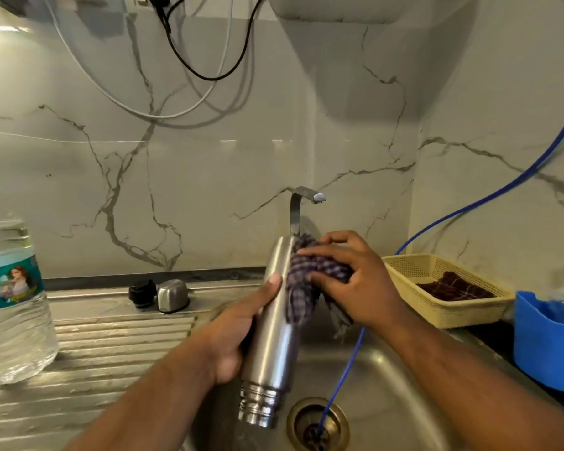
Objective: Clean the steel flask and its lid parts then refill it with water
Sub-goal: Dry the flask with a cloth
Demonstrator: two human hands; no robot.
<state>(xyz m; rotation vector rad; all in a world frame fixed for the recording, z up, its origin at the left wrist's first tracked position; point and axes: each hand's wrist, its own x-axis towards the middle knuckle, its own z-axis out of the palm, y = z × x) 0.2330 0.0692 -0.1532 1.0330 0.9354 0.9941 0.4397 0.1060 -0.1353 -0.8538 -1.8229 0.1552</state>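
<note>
Directly over the sink [404, 369] hung the steel flask [275, 327], between both hands and upside down — threaded neck low, beside the drain [318, 423] and nearest the person, flat base high, close under the tap [302, 203]. Its long axis ran steeply, the base leaning slightly away and to the right.

The left hand [238, 330] was wrapped round the mid-body from the left, thumb laid up the wall, fingers hidden behind; it seemed to carry the weight. The right hand [352, 284] sat at the upper half on the right, fingers curled over a bunched checked cloth [306, 281], pressing it to the steel.

Judged — the outside was being wiped, and a stroke toward the neck would run down that axis, into the left hand's grip.

The body looked brushed and dull-bright, the neck rings shinier; wet or dry could not be told.

Lid parts, a black stopper [142, 292] and a steel cap [172, 295], stood side by side on the drainboard [111, 346], well left of the flask. A large water bottle [10, 288] stood further left.
</note>
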